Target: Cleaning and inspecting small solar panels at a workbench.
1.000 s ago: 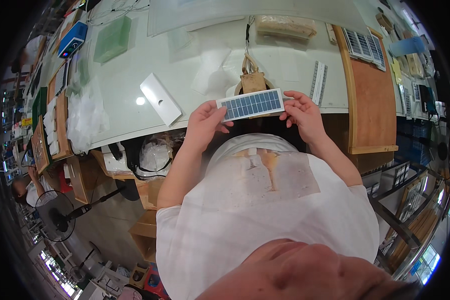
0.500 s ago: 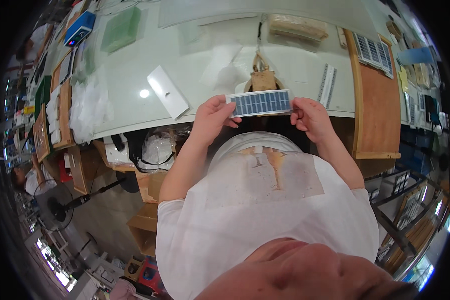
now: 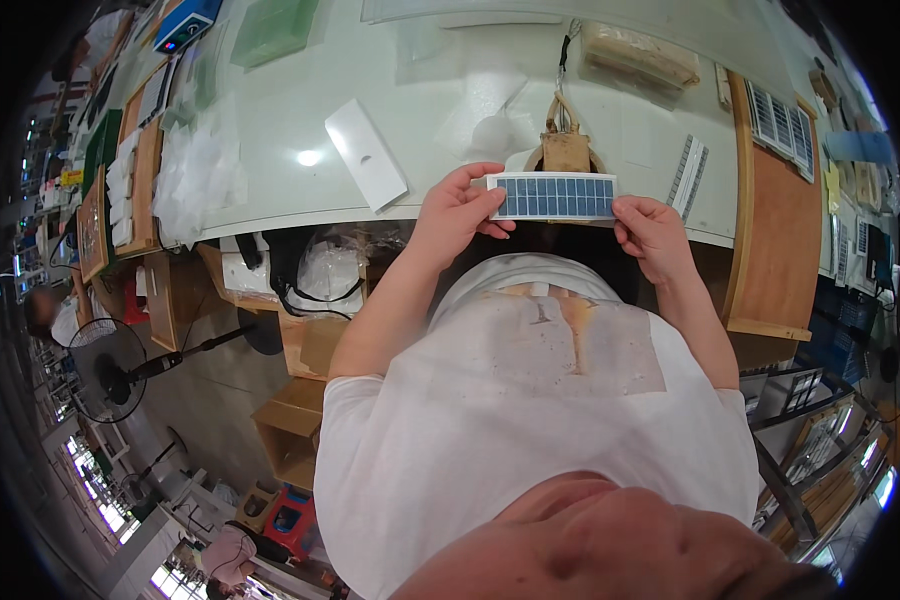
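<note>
Between my two hands, over the table's front edge, is a small solar panel (image 3: 555,197) with blue cells and a white frame. My left hand (image 3: 460,205) pinches its left end, thumb on the face. At the lower right corner, the fingers of my right hand (image 3: 653,232) are closed on the other end. Just behind the panel stands a brownish block-shaped device (image 3: 567,153) with a cord running back from it. A white rectangular piece (image 3: 366,155) with a small notch lies to the left on the table. To the right lies a ruler-like strip (image 3: 686,176).
A wooden tray (image 3: 776,240) with more panels (image 3: 781,128) stands at the right. White plastic bags (image 3: 192,180) lie at the left, near a blue box (image 3: 187,25). A wrapped bundle (image 3: 638,58) and green sheets (image 3: 275,30) sit at the back. A fan (image 3: 110,372) stands at lower left.
The whole view has shifted, so the table things appear farther right and higher. Both hands still hold the solar panel, which is now tilted slightly differently.
</note>
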